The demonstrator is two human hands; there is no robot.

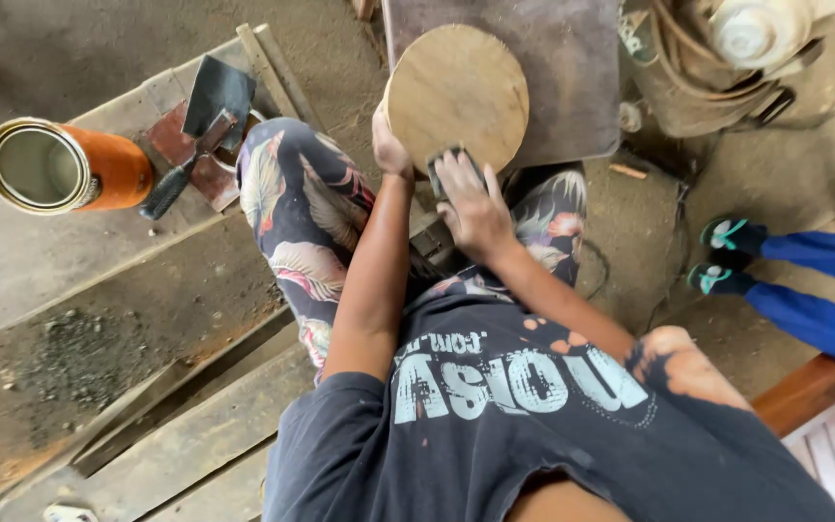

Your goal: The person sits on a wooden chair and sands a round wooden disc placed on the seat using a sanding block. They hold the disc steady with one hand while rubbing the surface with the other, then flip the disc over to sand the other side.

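Seen from the head camera, a seated person in a dark printed T-shirt and flower-patterned trousers works a round wooden disc [456, 92] held on edge between the knees, its flat face turned up toward the lens. The left hand [390, 150] grips the disc's lower left rim, fingers closed around the edge, while the right hand [474, 205] presses flat on a small dark sanding block [448, 162] set against the bottom of the disc's face; the two hands sit close together but apart, each clamped on its own object. Behind the disc lies a dark rectangular board [572, 68] on the dirt floor. To the left, on a worn plank bench [41, 261], an open orange tin can [60, 166] lies on its side with its shiny mouth toward the camera, and just beside it a trowel [203, 121] with a dark blade and handle rests on a reddish tile. A patch of grey grit [79, 353] is scattered on the lower boards. At right, another person's legs in blue trousers [823, 290] and teal sandals [727, 256] stretch in from the frame edge, well apart from the worker, near a piece of machinery [727, 58] with hoses.
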